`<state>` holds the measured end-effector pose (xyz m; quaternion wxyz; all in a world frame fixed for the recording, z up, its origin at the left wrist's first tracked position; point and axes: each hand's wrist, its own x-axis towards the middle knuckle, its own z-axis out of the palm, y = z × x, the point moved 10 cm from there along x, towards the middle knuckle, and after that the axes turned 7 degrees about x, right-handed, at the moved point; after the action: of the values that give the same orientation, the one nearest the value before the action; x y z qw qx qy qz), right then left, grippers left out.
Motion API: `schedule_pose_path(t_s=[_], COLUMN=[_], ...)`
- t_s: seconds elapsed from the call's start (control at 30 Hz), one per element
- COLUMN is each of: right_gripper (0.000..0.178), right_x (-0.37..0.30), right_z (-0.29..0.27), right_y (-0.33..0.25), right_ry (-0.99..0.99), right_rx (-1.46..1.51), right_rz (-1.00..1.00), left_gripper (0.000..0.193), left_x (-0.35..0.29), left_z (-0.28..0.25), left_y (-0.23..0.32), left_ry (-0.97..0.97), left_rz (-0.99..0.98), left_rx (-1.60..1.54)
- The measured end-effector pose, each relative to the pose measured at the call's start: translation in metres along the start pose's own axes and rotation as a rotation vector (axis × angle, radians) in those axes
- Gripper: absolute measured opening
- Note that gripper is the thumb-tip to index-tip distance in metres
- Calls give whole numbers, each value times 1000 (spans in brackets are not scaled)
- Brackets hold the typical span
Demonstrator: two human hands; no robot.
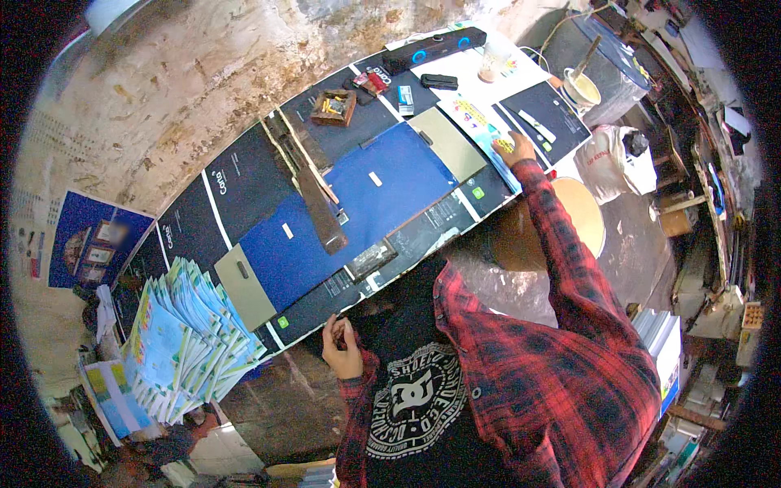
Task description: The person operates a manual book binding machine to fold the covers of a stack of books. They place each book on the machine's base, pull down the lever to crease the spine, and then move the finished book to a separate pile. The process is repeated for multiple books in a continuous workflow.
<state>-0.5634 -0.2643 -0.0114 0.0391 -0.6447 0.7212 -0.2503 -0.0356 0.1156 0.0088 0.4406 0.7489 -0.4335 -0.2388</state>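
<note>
Presently, the right hand (514, 149), part-curled, touches printed sheets (468, 116) right of the blue board (394, 175); firm grip cannot be confirmed. The left hand (342, 350), half open, apparently empty, hovers off the board's near side. Flat handling by the edge should limit creasing.

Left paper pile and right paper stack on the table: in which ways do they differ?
The left paper pile is thick and unevenly fanned; the right paper stack looks flatter and neater. The right hand touches the right paper stack; neither hand touches the left paper pile. Both show light blue print.
</note>
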Motion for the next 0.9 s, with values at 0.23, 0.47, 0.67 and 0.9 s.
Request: schedule_pose_path(t_s=[0.23, 0.47, 0.67, 0.9], right_gripper=[112, 112, 116, 106], right_x=[37, 38, 19, 12], right_z=[16, 14, 2, -4], right_y=[-14, -4, -1, 4], right_ry=[-321, -434, -361, -226], right_rx=[-270, -241, -147, -136], right_rz=[356, 474, 584, 594], left_gripper=[33, 32, 32, 30], left_x=[6, 23, 31, 10], left_z=[-51, -64, -27, -4], left_y=[4, -17, 60, 86], left_ry=[73, 99, -69, -180], left_rz=[-4, -80, 76, 162], left_rx=[218, 59, 148, 80])
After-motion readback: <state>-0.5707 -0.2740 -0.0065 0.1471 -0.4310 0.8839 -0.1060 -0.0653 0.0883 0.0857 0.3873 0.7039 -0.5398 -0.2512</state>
